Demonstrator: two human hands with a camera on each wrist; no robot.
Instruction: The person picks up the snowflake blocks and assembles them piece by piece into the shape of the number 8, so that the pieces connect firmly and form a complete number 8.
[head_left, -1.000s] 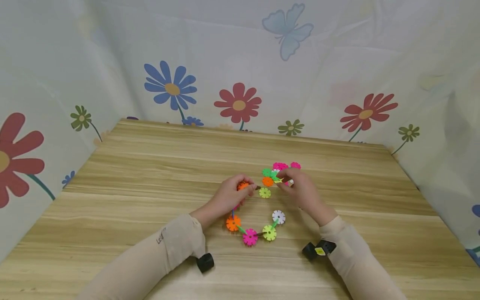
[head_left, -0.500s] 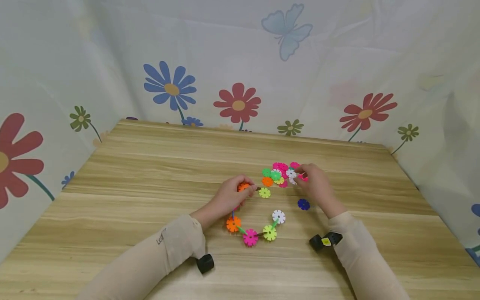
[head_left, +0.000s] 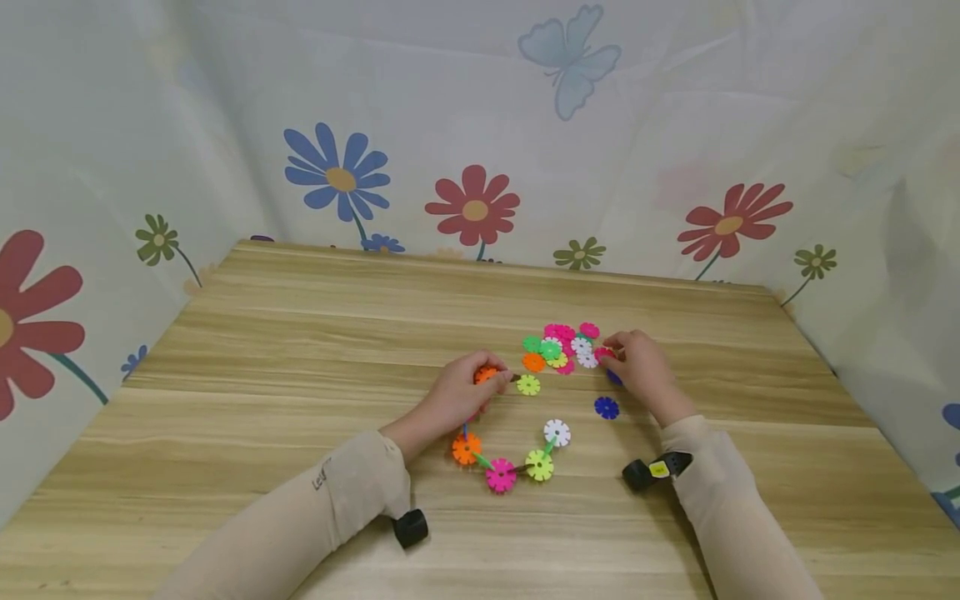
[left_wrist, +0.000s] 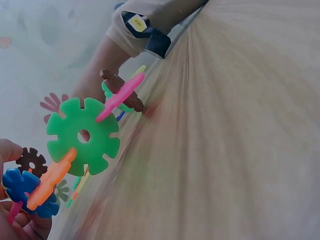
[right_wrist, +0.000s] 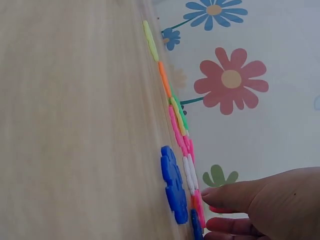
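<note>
My left hand (head_left: 459, 385) pinches one end of a chain of notched plastic discs, with an orange disc (head_left: 486, 374) and the tip of a brown disc (head_left: 514, 377) showing at the fingers. From there the chain curves over the table through a pink disc (head_left: 501, 475) to a white disc (head_left: 557, 432). In the left wrist view a green disc (left_wrist: 84, 137) and a blue disc (left_wrist: 30, 192) belong to this chain. My right hand (head_left: 647, 371) is at the right side of the loose pile, thumb and fingers around a pink disc (right_wrist: 199, 207) without a visible grip.
Loose discs in pink, green and white (head_left: 581, 345) lie in a flat pile at the middle right. A yellow disc (head_left: 528, 385) and a dark blue disc (head_left: 607, 407) lie apart from it. The wooden table (head_left: 337, 317) meets a flower-printed curtain (head_left: 420, 100) behind.
My right hand has moved rightward across the pile to the pink disc at its right side, uncovering white discs and a dark blue one. The left hand stays still with the chain.
</note>
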